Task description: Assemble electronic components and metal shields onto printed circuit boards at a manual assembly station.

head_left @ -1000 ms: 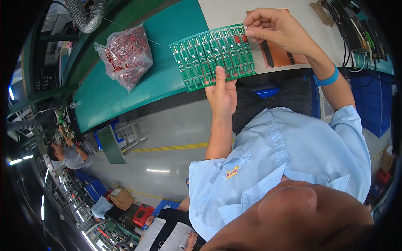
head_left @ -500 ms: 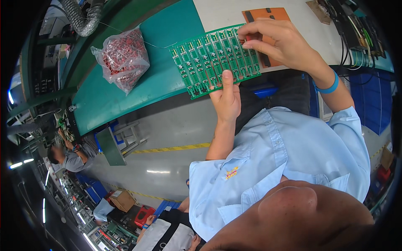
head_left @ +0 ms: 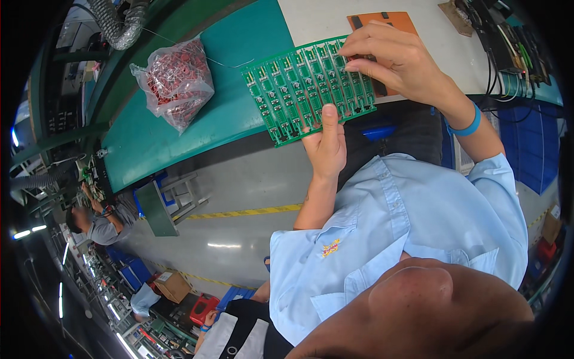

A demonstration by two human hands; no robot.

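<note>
A green circuit board panel [head_left: 293, 96], made of several narrow strips set with small parts, is tilted above the front edge of the bench. My left hand [head_left: 326, 143] grips its lower edge, thumb on the top face and the other fingers hidden underneath. At the panel's upper right end, my right hand [head_left: 400, 63] is closed in a pinch, its fingertips close to the strips. Small red parts show around the pinch, mostly covered by the fingers. To the left, a clear plastic bag [head_left: 179, 84] full of red parts with thin metal leads lies on the bench.
The bench has a green mat [head_left: 239, 36] and a pale surface [head_left: 317, 15]. An orange plate [head_left: 394, 24] lies behind my right hand. Cables [head_left: 493, 60] hang at the far right. A blue bin [head_left: 526, 143] stands below. Other people are at the lower left.
The panel has tilted slightly and shifted a little in my left hand. My right hand's pinch has moved slightly left and down at the board, and less red shows between its fingers.
</note>
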